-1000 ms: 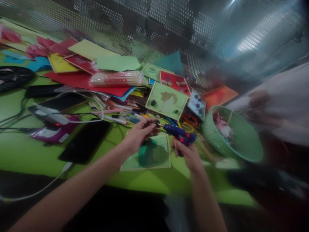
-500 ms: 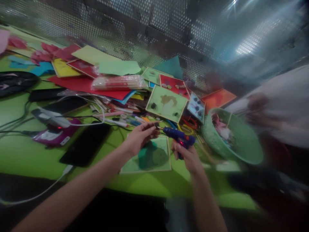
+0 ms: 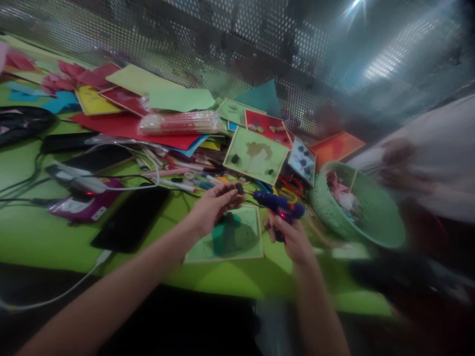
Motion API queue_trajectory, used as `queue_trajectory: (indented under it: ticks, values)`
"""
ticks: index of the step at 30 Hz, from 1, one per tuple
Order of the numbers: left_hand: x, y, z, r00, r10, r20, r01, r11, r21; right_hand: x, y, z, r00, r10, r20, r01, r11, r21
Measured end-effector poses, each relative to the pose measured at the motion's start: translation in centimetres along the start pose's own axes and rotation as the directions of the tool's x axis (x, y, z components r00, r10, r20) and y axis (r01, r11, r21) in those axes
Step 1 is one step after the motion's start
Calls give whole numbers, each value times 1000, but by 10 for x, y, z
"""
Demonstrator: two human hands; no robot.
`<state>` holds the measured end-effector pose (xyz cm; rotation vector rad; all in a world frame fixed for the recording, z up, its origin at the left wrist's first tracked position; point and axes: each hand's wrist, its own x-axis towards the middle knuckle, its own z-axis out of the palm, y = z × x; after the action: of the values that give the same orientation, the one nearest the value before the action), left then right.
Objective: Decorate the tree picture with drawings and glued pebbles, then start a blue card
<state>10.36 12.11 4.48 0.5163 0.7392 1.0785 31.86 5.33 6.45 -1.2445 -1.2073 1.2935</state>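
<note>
My right hand (image 3: 289, 236) grips a blue glue gun (image 3: 279, 204) with a red light, its nozzle pointing left. My left hand (image 3: 213, 205) pinches a small dark round piece (image 3: 239, 188) at its fingertips, a short way left of the nozzle. Both hands hover over a green framed card (image 3: 232, 238) with a dark teal shape on it, lying on the bright green table (image 3: 44, 237).
A green colander (image 3: 361, 210) with scraps stands at the right. A black phone (image 3: 131, 217), cables and a purple packet (image 3: 83, 205) lie at the left. Pens, coloured paper sheets and decorated cards (image 3: 256, 155) crowd the back. A person in white (image 3: 426, 158) sits at the right.
The glue gun's nozzle has drawn slightly away to the right from the small piece in my left hand. Both hands otherwise stay over the green card.
</note>
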Motion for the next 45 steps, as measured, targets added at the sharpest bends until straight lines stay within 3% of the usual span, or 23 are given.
queue_trajectory:
  ticks: [6, 10, 14, 18, 21, 26, 36, 45]
  values:
    - [-3, 3, -1, 995, 102, 22, -104, 978, 181, -1, -12, -3, 998, -66, -14, 67, 993, 94]
    - [-8, 5, -4, 972, 209, 110, -236, 840, 489, 1, -15, -9, 996, -72, -54, 77, 994, 83]
    - [-15, 4, -5, 939, 268, 216, -333, 547, 768, 2, -16, -13, 994, -89, -59, 93, 992, 81]
    - [-18, 0, -3, 914, 235, 330, -375, 178, 910, 1, -16, -13, 992, -115, -47, 119, 989, 84]
    - [-19, -4, -1, 890, 175, 421, -413, -81, 907, 0, -17, -13, 990, -137, -42, 140, 985, 100]
    - [-21, -11, 0, 865, 100, 493, -431, -358, 829, 0, -19, -13, 990, -132, -46, 137, 984, 112]
    - [-24, -17, 4, 832, 61, 551, -432, -552, 714, 0, -15, -17, 988, -154, -5, 153, 978, 143]
    - [-24, -18, 6, 844, 67, 532, -388, -609, 692, 0, -18, -14, 988, -152, -11, 152, 977, 152]
